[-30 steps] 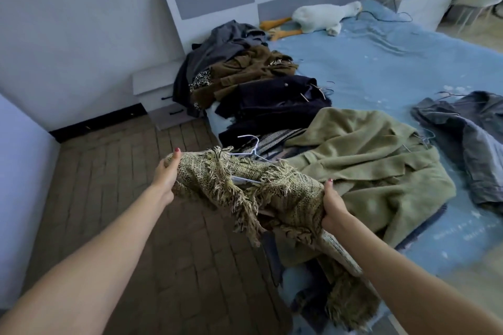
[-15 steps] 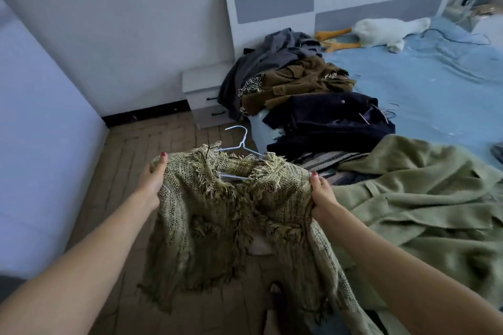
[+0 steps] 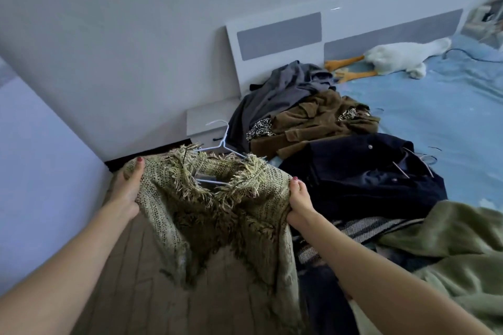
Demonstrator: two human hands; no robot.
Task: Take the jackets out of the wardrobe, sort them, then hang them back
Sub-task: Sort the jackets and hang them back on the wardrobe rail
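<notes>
Blue bed, jackets heaped, wood floor, perhaps a nightstand

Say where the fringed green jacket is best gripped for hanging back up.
My judgement: at the white hanger, on the hook's stem where it rises clear of the fringed green jacket collar, coming from above. The left hand and right hand grip the shoulders, which spreads the jacket, but only the hook can go on a rail.

Blue bed: jacket pile, plush goose.
</notes>
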